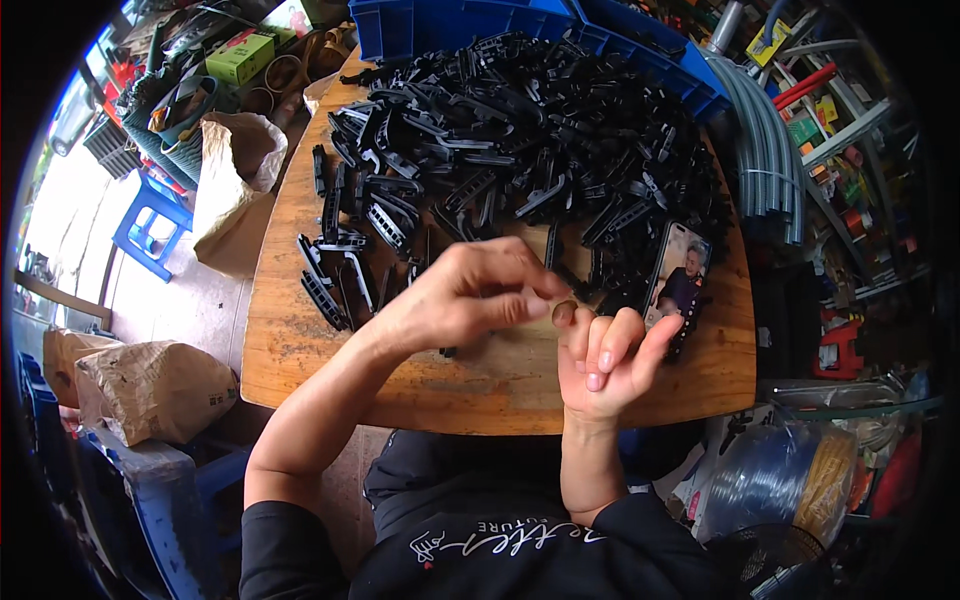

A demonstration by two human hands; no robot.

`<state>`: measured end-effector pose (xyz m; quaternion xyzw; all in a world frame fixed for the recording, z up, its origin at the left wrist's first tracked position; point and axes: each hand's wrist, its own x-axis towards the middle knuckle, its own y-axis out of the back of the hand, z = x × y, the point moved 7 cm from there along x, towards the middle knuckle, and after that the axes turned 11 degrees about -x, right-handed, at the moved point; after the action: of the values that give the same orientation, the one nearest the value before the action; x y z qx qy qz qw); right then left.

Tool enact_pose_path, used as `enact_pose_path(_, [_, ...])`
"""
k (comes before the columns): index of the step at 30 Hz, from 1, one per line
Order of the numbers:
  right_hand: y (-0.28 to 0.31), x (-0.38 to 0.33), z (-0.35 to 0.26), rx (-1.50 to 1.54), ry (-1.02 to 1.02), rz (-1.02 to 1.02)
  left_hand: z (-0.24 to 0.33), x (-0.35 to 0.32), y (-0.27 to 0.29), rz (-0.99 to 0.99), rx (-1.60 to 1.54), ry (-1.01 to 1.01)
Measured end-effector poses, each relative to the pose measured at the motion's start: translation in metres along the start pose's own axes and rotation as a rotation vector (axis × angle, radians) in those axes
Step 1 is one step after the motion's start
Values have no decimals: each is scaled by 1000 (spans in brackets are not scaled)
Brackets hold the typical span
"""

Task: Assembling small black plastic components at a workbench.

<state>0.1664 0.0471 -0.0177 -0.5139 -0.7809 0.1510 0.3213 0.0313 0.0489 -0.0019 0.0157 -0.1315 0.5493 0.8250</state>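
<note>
My left hand [480, 295] reaches in over the front of the wooden table, its thumb and fingers pinched together and a little blurred. They close at a small tan ring-like piece [563, 312], perhaps a finger cot or a bit of tape, at a fingertip of my right hand. With the palm turned up, my right hand [612, 362] has its other fingers curled in and its thumb pointing out to the right; nothing shows inside the curl. Beyond both hands lies a large heap of black plastic clip-like parts [540, 130], with several loose ones on the left.
A phone [680, 270] with a lit screen leans at the heap's right side. Blue crates [450, 28] stand behind the heap on the wooden table [480, 390]. Paper bags [235, 190] and a blue stool [152, 225] are on the left. Grey tubing [765, 140] and shelves line the right.
</note>
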Motion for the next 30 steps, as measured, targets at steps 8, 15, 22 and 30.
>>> enact_pose_path(8, [0,2,-1,-72,45,17,-2,4,-5,-55,-90,-20])
enact_pose_path(15, [5,-2,4,-88,25,12,-2,3,-3,18,-84,-81])
enact_pose_path(22, [-9,-4,-15,-246,192,15,-19,-1,18,290,-422,43])
enact_pose_path(30, [-123,-19,-116,302,441,-657,-34,-2,30,314,-705,105])
